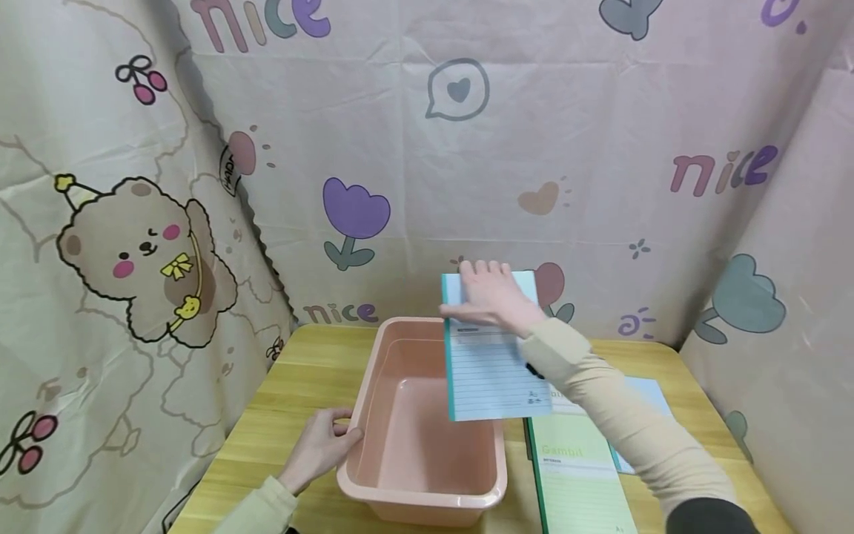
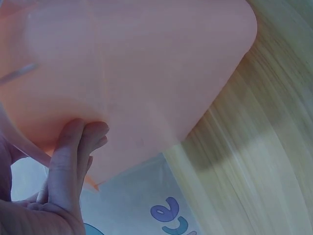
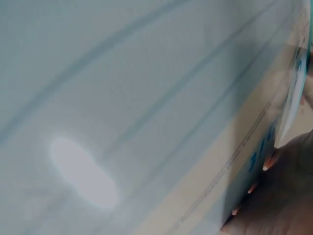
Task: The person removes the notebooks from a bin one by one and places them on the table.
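A pale blue lined notebook [image 1: 490, 389] with a teal spine hangs above the right side of a pink plastic basin [image 1: 427, 512]. My right hand [image 1: 494, 297] holds this notebook near its top edge. Its cover fills most of the right wrist view, where the fingers [image 3: 288, 191] show at the lower right. At the basin's left rim, my left hand [image 1: 322, 447] grips the edge. In the left wrist view its fingers [image 2: 68, 156] lie against the basin wall [image 2: 156, 73]. The visible basin floor is bare; the notebook covers part of the far right side.
Right of the basin, a green notebook [image 1: 580, 482] lies on the wooden table [image 1: 300, 378]. Another blue notebook [image 1: 650, 393] lies beyond it, partly hidden by my right sleeve [image 1: 634, 423]. Printed cloth [image 1: 427, 170] hangs behind and at both sides.
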The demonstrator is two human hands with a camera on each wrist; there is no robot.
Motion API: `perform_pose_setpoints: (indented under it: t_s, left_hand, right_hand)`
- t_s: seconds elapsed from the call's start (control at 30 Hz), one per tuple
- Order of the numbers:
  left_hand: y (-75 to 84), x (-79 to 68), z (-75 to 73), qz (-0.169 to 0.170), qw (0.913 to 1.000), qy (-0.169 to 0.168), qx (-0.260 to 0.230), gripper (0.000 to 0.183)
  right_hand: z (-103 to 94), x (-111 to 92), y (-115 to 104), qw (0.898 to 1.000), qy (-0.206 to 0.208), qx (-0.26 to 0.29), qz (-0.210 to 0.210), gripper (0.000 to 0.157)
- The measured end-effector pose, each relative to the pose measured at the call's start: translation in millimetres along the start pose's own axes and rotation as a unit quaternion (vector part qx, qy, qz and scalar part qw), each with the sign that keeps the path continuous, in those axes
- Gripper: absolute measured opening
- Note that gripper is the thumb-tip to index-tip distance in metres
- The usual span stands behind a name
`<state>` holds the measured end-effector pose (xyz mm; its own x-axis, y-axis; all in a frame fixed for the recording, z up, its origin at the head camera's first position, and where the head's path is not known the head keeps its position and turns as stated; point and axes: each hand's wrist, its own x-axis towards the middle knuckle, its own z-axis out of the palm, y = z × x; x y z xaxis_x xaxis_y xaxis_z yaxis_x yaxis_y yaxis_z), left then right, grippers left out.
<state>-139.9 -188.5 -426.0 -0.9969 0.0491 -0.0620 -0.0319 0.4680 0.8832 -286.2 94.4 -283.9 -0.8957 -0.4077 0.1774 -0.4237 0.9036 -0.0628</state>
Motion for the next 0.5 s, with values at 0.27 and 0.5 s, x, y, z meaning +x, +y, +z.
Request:
perform_pose_setpoints:
  t_s: [0.27, 0.5]
  left_hand:
    - [1.0, -0.7, 1.0, -0.003, 1.0000, 0.002, -0.003, 0.046]
    - [-0.4, -0.3, 0.9, 0.003, 1.0000, 0.003, -0.006, 0.046]
  right_hand:
    - [23.3, -58, 78, 1.000, 0.026, -0.011, 0.008, 0.065]
    - [57.6, -117, 132, 0.999, 0.033, -0.030, 0.020, 0.062]
